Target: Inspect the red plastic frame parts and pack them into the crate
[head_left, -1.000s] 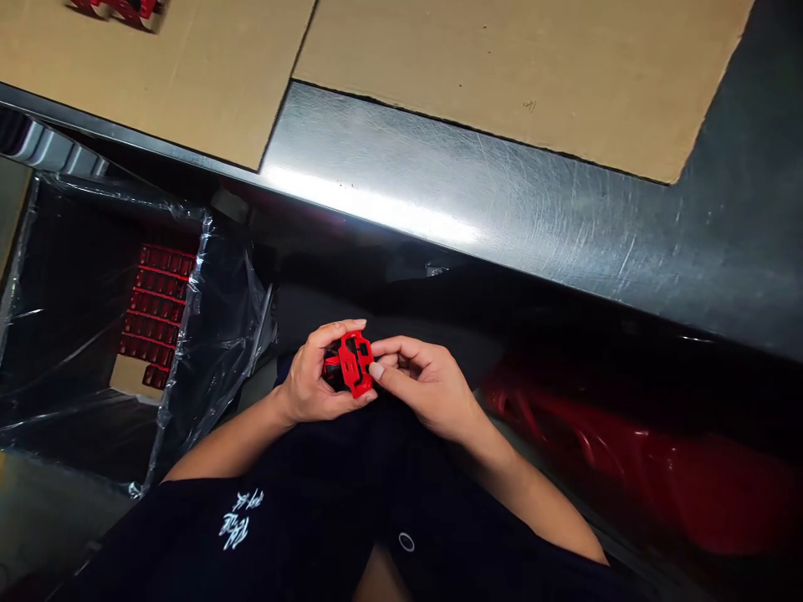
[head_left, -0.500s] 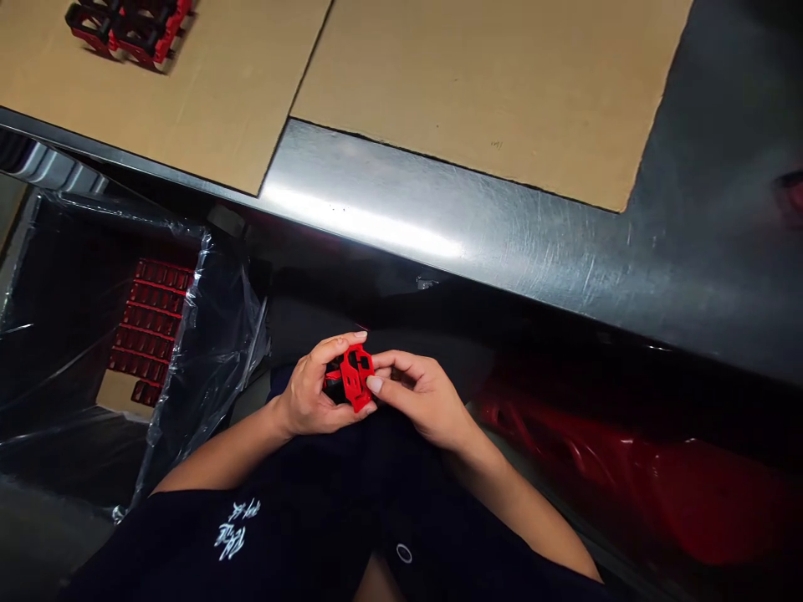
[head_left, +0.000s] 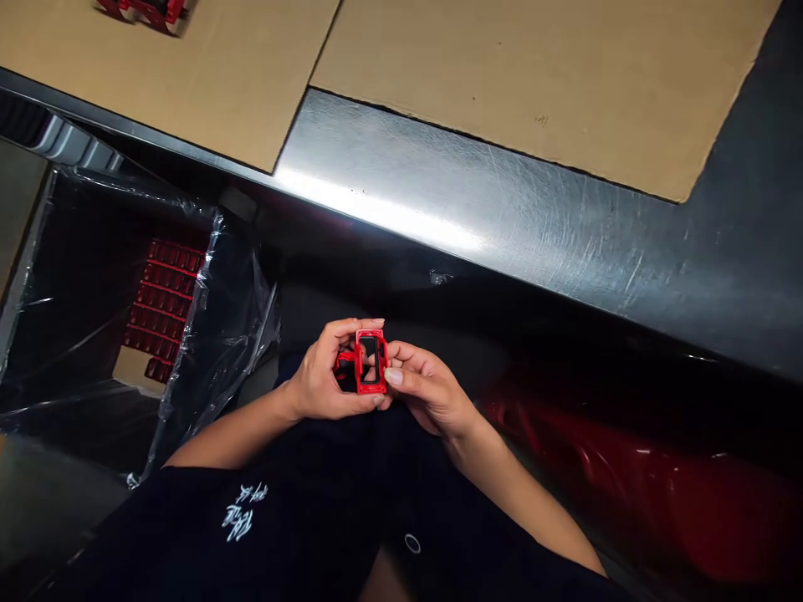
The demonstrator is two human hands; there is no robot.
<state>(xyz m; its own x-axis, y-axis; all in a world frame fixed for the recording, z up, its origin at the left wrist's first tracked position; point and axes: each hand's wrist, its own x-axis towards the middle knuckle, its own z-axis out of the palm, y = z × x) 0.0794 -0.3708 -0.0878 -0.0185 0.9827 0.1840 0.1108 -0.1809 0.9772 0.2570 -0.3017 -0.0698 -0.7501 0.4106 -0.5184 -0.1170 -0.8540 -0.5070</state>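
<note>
Between my hands, in front of my lap, is a small red plastic frame (head_left: 360,359) with black parts and a rectangular opening. My left hand (head_left: 324,373) is closed around it, with fingers along its upper edge and the thumb along its lower edge. My right hand (head_left: 432,383) pinches the frame's right side between thumb and forefinger. Part of a finger shows through the opening. The frame's far side is hidden.
A metal table (head_left: 533,251) carries two cardboard sheets (head_left: 533,100). More red and black parts (head_left: 150,12) sit on the left sheet. Down left stands a plastic-lined bin (head_left: 81,251) holding rows of red parts (head_left: 163,301). A large red shape (head_left: 677,493) lies in shadow at right.
The red frame has been turned in my hands, so its rectangular opening now faces me instead of its slotted side. Both hands keep hold of it. The camera view has also shifted.
</note>
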